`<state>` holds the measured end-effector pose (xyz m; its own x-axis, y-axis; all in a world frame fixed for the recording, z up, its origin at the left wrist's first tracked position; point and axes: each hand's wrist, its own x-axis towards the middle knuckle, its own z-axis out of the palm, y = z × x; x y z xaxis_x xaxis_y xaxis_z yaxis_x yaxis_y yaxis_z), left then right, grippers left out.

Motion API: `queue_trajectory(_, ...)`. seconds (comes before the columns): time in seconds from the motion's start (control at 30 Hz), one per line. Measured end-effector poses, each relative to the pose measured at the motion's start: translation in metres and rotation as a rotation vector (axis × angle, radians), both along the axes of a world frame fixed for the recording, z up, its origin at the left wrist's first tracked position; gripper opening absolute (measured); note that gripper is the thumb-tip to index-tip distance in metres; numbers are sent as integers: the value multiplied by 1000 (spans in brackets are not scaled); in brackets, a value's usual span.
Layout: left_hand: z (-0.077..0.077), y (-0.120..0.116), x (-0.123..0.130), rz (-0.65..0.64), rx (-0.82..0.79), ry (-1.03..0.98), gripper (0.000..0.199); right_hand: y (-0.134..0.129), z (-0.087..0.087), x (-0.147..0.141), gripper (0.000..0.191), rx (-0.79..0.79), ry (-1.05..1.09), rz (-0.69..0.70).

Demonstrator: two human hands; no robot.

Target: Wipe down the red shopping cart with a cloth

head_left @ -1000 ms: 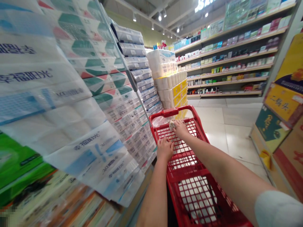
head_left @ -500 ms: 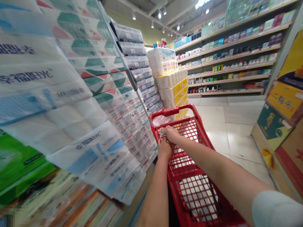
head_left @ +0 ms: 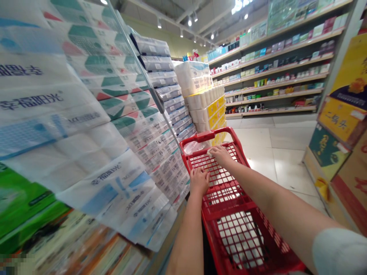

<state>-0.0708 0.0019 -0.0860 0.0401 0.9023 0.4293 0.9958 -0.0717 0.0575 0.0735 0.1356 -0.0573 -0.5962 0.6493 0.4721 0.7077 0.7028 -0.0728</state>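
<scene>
A red plastic shopping basket cart [head_left: 213,211] with grid panels stands in front of me. My right hand [head_left: 222,156] is closed on a small crumpled white tissue [head_left: 210,152], held over the upper grid near the far end. Lower and to the left, my left hand [head_left: 200,180] lies on the cart's left side, its fingers slightly apart and nothing visible in them. At the cart's far end, beyond the hands, is a clear plastic wrapping [head_left: 195,147]; what it covers is hard to make out.
Tall stacks of packed toilet paper [head_left: 94,152] rise close on the left, with a grey metal pole [head_left: 157,100] beside them. More paper packs [head_left: 200,95] stand ahead. Stocked shelves [head_left: 275,82] line the back. Yellow and green boxes [head_left: 329,149] flank the tiled floor [head_left: 286,164] on the right.
My hands, close together at the cart's left rim before, are now apart. The right one has moved right and slightly farther off with the tissue; the left has spread its fingers.
</scene>
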Motion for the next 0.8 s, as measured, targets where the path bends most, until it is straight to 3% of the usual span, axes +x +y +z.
queue_trajectory(0.17,-2,1,-1,4,12,-3,28,13,-3,42,33,49,-31,-236)
queue_trajectory(0.33,-2,1,0,4,5,-8,28,14,-6,59,36,-15,31,-306)
queue_trajectory(0.57,-2,0,-1,13,11,-12,28,12,-3,39,42,-140,148,-326)
queue_trajectory(0.8,-2,-1,-3,11,17,-9,29,-9,2,-11,40,-194,154,-85)
